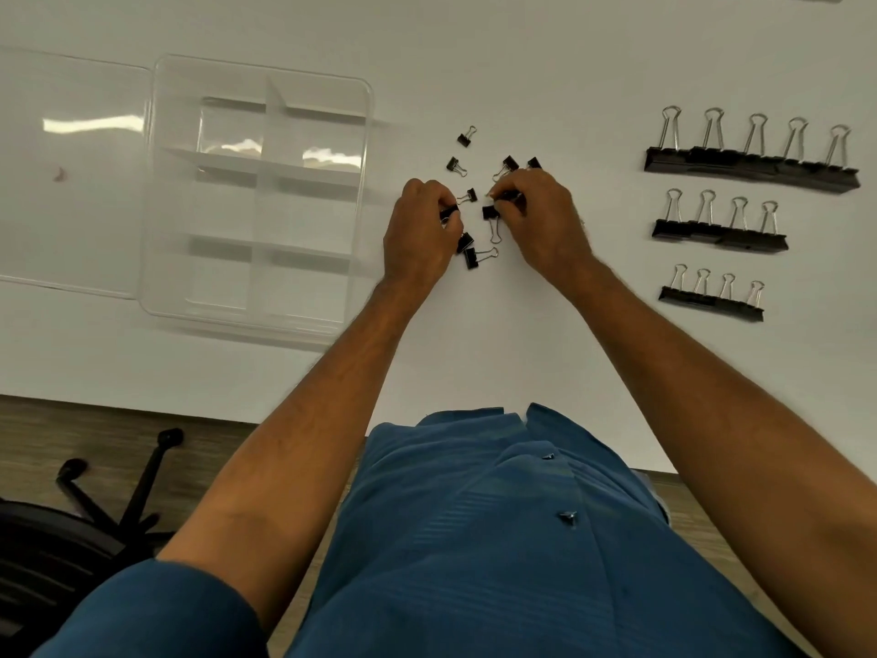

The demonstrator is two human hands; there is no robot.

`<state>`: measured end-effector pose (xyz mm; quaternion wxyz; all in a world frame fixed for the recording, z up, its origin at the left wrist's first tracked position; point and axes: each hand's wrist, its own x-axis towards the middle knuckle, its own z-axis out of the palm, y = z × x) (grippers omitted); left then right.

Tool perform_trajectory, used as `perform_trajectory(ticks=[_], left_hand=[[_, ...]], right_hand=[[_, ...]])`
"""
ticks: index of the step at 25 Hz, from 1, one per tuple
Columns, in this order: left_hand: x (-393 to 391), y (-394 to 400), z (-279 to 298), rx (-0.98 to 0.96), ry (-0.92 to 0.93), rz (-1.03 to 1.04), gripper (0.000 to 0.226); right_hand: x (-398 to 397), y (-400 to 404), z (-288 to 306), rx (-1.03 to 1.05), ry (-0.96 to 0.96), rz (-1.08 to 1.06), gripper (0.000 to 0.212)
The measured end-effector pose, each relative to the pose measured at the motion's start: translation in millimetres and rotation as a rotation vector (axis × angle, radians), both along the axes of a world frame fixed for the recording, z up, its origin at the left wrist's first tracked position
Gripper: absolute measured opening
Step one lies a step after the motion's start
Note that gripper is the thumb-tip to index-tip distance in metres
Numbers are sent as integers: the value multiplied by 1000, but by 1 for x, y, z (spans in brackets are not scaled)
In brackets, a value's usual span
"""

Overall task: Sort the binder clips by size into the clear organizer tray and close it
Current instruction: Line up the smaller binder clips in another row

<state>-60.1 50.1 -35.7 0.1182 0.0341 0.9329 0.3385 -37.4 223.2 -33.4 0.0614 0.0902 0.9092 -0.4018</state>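
Observation:
Several small black binder clips (479, 256) lie scattered on the white table between my hands. My left hand (422, 230) pinches one small clip at its fingertips. My right hand (536, 216) has its fingers closed on another small clip. The clear organizer tray (365, 135) stands open at the left with empty compartments, its lid (71, 173) folded flat further left. At the right, three rows of bigger clips stand lined up: the largest (750, 159) at the back, a medium row (719, 232), and a smaller row (712, 299) nearest me.
The white table (545, 64) ends at a front edge close to my body. A black office chair base (118, 496) sits on the wooden floor at the lower left. A small red mark (59, 174) shows under the lid.

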Motion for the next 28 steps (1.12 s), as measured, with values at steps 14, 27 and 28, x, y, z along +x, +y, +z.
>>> perform_trajectory(ticks=[14,27,28], left_hand=[[6,-4,4,40,-34,-15,18],[11,-7,-6,9,-10,-111,35],[11,-7,-6,2,-6,-106,32]], right_hand=[[45,34,15,-443,-254,-366,19],[8,3,14,-6,-81,-85,26],[7,2,11,17,-93,-52,22]])
